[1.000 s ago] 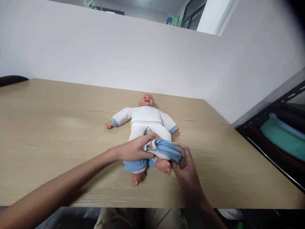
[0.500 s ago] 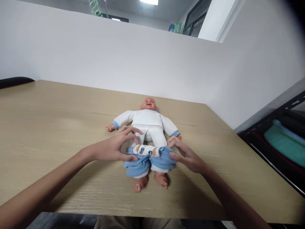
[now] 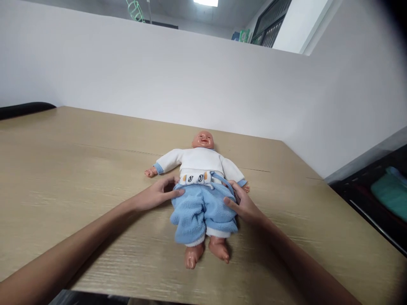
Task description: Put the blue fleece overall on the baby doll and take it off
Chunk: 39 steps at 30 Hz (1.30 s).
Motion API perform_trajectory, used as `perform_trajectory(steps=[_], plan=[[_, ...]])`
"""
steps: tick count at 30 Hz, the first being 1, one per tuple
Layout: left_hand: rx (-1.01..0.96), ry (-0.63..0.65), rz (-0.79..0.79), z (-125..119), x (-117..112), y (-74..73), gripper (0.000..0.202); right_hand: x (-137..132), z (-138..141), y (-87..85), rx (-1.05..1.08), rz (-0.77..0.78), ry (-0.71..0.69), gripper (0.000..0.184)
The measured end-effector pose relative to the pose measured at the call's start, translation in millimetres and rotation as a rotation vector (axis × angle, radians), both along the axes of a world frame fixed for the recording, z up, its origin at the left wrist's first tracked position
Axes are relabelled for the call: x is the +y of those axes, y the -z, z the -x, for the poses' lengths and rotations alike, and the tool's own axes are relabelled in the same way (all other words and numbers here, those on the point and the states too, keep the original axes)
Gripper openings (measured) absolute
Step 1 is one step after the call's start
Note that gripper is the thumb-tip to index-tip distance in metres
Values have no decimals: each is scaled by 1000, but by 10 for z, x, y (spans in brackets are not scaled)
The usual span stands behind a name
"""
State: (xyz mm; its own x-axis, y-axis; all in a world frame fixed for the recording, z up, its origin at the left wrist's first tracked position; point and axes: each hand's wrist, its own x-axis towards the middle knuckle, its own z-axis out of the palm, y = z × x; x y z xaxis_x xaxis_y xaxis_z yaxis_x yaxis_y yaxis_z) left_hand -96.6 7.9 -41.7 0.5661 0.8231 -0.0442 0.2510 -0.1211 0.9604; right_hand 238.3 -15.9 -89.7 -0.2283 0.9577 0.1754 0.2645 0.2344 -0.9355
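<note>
A baby doll (image 3: pixel 203 159) in a white top with blue cuffs lies on its back, its bare feet pointing toward me. Blue fleecy trousers (image 3: pixel 189 212) cover its legs up to the hips, and their white waistband with printed eyes and orange spots lies just below the top. My left hand (image 3: pixel 163 192) grips the trousers at the hip on the left, thumb on the cloth, other fingers partly hidden at the side. On the right side, my right hand (image 3: pixel 243 203) holds the trousers the same way, near a loose blue strap (image 3: pixel 222 180).
The doll rests on a wooden table (image 3: pixel 95 169) with a pale wall (image 3: pixel 159 76) behind it. A dark rack (image 3: pixel 365 199) holding green cloth (image 3: pixel 391 192) stands at the right. Part of a black rounded object (image 3: pixel 25 109) shows at the far left.
The trousers have moved up the doll's legs from around the shins and knees to the hips. Both my hands have moved up with them, and the white thighs are now covered.
</note>
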Motion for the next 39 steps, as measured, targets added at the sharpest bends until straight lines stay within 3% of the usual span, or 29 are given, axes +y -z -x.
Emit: perform_trajectory(steps=[2,4,8,11,14,20,24,27,33,36,39], plan=[[-8,69,47,22,-14,9,37,-24,-15,40,60,72,-36,56],[-77,69,126,-8,-36,54,38,-23,40,76,181,177,19,52],[-337,-97,318,-160,-69,223,48,29,211,162,466,367,230,68],[-414,-189,370,-212,-62,272,48,64,224,184,452,357,225,67],[-337,-221,233,-168,-27,191,41,54,162,96,359,266,127,48],[-149,-275,-237,-135,144,-120,40,86,251,-300,114,-74,37,17],[-146,-291,-252,-203,326,-202,42,319,379,-436,118,-109,44,13],[-113,-319,-187,-196,437,-104,46,487,362,-361,166,-39,119,21],[3,-319,-159,-106,485,222,51,531,266,8,204,25,202,37],[-88,-328,-131,-97,476,222,45,536,269,85,272,69,169,38],[-61,-304,-126,-3,487,124,38,558,136,50,307,175,47,37]])
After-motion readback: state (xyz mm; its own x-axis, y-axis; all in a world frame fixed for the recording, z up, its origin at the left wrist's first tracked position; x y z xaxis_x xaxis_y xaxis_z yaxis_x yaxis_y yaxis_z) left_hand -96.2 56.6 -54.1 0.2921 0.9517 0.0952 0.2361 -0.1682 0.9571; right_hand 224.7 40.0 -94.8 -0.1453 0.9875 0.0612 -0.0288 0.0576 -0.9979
